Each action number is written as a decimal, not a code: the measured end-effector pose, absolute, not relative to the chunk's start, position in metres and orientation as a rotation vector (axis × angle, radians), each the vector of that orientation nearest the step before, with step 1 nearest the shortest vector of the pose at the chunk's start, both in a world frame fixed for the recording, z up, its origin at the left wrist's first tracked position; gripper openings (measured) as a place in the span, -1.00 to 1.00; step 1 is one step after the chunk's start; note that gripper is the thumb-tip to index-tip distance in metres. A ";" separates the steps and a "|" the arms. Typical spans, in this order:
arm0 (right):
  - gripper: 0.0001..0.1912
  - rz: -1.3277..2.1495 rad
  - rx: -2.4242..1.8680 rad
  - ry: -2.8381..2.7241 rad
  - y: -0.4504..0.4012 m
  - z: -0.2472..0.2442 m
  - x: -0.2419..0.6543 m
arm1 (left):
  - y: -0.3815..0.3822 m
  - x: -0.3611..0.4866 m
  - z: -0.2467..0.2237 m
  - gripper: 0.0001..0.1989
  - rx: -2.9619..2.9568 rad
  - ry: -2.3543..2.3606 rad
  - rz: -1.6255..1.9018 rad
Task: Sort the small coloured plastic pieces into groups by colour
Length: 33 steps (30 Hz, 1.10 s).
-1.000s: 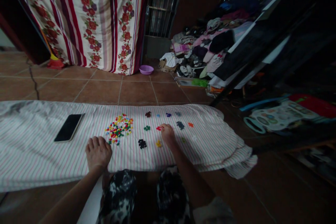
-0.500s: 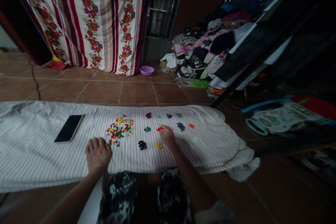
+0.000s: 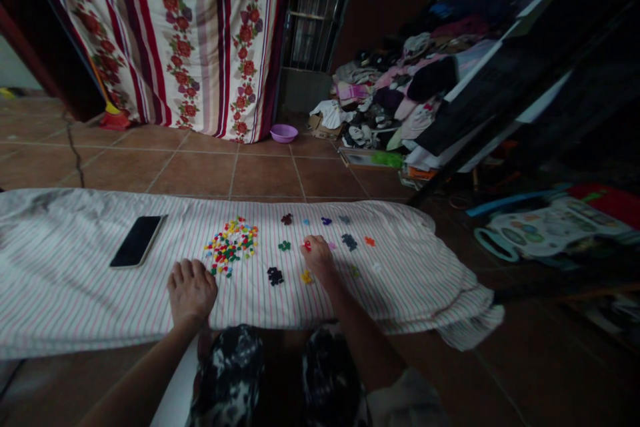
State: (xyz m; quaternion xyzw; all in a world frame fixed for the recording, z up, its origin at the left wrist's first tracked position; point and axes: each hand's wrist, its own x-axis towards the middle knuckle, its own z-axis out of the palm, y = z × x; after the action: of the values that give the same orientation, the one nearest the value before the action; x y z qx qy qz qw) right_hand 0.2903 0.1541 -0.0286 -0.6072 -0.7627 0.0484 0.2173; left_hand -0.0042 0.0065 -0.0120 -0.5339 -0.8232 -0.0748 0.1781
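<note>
My right hand (image 3: 320,259) is over the striped cloth, its fingers pinched together at a small cluster of red pieces (image 3: 307,247). The fingertips hide whatever is between them. My left hand (image 3: 192,288) rests palm down on the cloth with its fingers stretched out, beside a mixed heap of small coloured pieces (image 3: 233,250). Around my right hand lie single-colour clusters: green (image 3: 285,246), black (image 3: 275,275), yellow (image 3: 307,277), dark grey (image 3: 349,241) and orange (image 3: 369,241). Farther back are brown (image 3: 287,219) and dark blue (image 3: 326,221) ones.
A phone (image 3: 137,241) lies left of the heap on the striped cloth (image 3: 400,280). Beyond, on the tiled floor, are a purple basin (image 3: 284,133) and a large pile of clothes (image 3: 390,90). A flowered curtain (image 3: 210,40) hangs behind.
The view has shifted slightly. My right hand stays at the red cluster, its fingers now more over it. My left hand keeps its place on the cloth.
</note>
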 end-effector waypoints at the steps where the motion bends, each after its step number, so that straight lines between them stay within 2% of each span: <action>1: -0.87 0.123 -1.664 -2.113 0.154 -0.029 0.291 | 0.007 -0.004 -0.012 -0.68 -1.509 -2.329 -0.213; 10: -0.71 0.134 -1.515 -2.126 0.153 -0.038 0.298 | 0.007 -0.006 -0.016 -0.69 -1.508 -2.321 -0.231; 23: -0.66 0.215 -1.421 -1.918 0.159 -0.048 0.299 | 0.007 -0.006 -0.016 -0.66 -1.503 -2.327 -0.242; 33: -0.54 0.122 -1.415 -1.903 0.158 -0.053 0.311 | 0.007 -0.005 -0.014 -0.67 -1.510 -2.344 -0.246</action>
State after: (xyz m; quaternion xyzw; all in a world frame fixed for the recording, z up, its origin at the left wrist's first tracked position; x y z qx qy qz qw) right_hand 0.3115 0.1577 -0.0530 -0.5526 -0.7432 0.0478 0.3742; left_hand -0.0050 0.0070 -0.0138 -0.5316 -0.8252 -0.0865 0.1702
